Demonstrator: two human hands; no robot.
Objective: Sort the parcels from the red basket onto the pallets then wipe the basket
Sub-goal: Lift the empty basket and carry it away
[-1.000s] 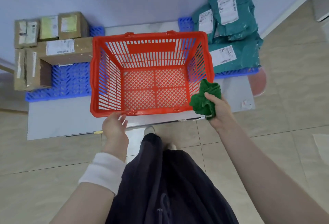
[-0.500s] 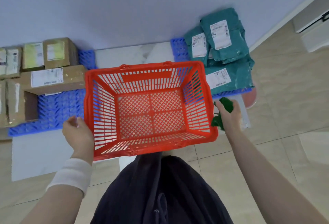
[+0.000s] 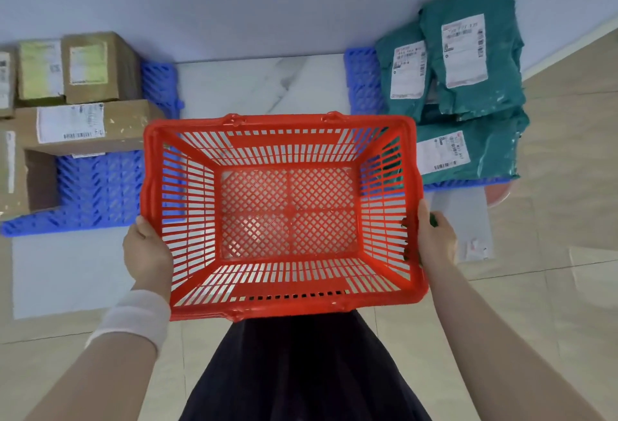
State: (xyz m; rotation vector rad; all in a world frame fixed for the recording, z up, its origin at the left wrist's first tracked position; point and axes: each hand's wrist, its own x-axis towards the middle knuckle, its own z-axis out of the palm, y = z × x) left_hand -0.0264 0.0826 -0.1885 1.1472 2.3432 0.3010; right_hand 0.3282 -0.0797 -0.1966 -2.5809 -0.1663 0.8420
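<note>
Our left hand [image 3: 147,253] clasps the red basket [image 3: 284,144] by its left wall, thumb at the rim; our right hand [image 3: 436,240] clamps the right wall, green cloth [image 3: 433,220] trapped beneath. The basket hangs empty between the blue pallets [image 3: 97,186]. We judge it light, rigid, slightly slick plastic, best held at both side rims.

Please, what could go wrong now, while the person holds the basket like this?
1. The right hand presses the green cloth against the side of the red basket, so the grip or the cloth may slip.
2. The left hand grips only the opposite side wall; the basket could tilt.
</note>
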